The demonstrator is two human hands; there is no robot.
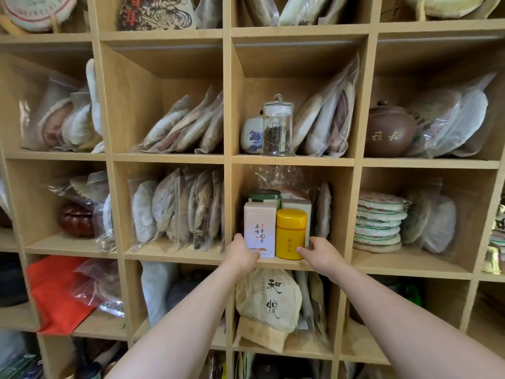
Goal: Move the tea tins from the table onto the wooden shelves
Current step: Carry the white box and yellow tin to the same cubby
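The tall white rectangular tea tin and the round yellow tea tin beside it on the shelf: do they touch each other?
Cannot tell. In the head view the white tin and the yellow tin stand side by side with only a thin dark line between them.

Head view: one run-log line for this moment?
stage: shelving | left hand: on white tin | right hand: on yellow tin | both tins upright in cubby

Wooden shelving (226,105) fills the view, a grid of light-wood cubbies | bagged tea cakes (185,127) at 11 o'clock | brown clay pot (389,131) at 2 o'clock | red bag (54,294) at 8 o'clock | soft, even light
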